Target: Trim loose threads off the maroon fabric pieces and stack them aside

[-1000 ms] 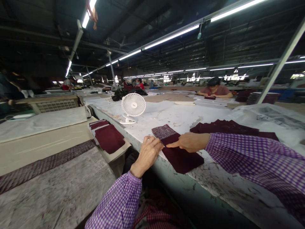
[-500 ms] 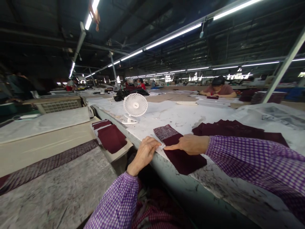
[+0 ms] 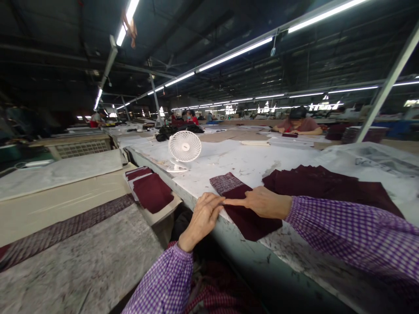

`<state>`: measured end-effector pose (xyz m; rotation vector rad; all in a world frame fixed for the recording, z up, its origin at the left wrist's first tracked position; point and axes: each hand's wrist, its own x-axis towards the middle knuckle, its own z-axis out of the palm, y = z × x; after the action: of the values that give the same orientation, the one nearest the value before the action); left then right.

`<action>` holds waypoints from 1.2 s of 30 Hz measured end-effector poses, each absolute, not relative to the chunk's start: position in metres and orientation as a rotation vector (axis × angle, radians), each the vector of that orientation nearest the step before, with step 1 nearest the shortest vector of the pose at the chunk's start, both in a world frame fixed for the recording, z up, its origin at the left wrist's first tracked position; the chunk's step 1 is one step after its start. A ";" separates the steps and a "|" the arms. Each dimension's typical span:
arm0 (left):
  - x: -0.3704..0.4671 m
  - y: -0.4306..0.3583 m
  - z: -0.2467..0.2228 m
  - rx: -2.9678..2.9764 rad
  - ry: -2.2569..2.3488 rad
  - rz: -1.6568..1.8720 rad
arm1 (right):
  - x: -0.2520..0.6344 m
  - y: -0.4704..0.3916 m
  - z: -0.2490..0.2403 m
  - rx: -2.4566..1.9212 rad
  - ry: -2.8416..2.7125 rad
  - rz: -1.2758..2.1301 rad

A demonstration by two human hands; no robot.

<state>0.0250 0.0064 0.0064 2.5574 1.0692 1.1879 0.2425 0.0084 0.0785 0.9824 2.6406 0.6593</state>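
Observation:
A maroon cloth piece with a speckled grey-and-maroon band at its far end lies on the white table, along its near edge. My left hand is at the cloth's left edge, its fingers closed together; whatever they pinch is hidden beneath them. Across the cloth, my right hand rests with its index finger stretched out to the left fingertips. Its other fingers are curled and partly hidden, and no held object shows in it.
Overlapping maroon pieces lie to the right, beside clear plastic sheeting. A white fan stands farther back. At left, a stack of maroon pieces sits on a lower surface. A co-worker is across the table.
My left fingers have moved slightly right and flattened over the small white bit that showed between my hands. My right index finger still points to the same spot. The cloth stays in place.

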 end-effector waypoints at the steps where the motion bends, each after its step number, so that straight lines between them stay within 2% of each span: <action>1: 0.025 0.006 0.006 2.564 1.074 1.190 | 0.244 0.009 0.077 1.015 2.648 0.669; 7: 0.027 0.000 0.007 2.690 1.099 1.135 | 0.250 0.013 0.072 1.126 2.706 0.645; 13: 0.024 -0.004 0.009 2.874 1.150 1.048 | 0.273 0.020 0.068 1.165 2.794 0.457; 23: 0.024 -0.004 0.006 2.827 1.171 1.062 | 0.299 0.041 0.076 1.463 2.690 0.394; 25: 0.025 -0.005 0.007 2.832 1.172 1.060 | 0.291 0.044 0.076 1.477 2.788 0.263; 30: 0.025 -0.003 0.004 2.863 1.139 1.077 | 0.281 0.050 0.063 1.514 2.891 -0.388; 32: 0.023 -0.002 0.002 2.881 1.124 1.080 | 0.281 0.052 0.061 1.560 2.860 -0.496; 36: 0.022 0.001 -0.001 2.927 1.103 1.090 | 0.280 0.052 0.061 1.503 2.956 -0.493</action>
<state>0.0217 0.0006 -0.0015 2.9272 1.1031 1.0897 0.2801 0.0521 0.0610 1.5031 2.9556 -0.4925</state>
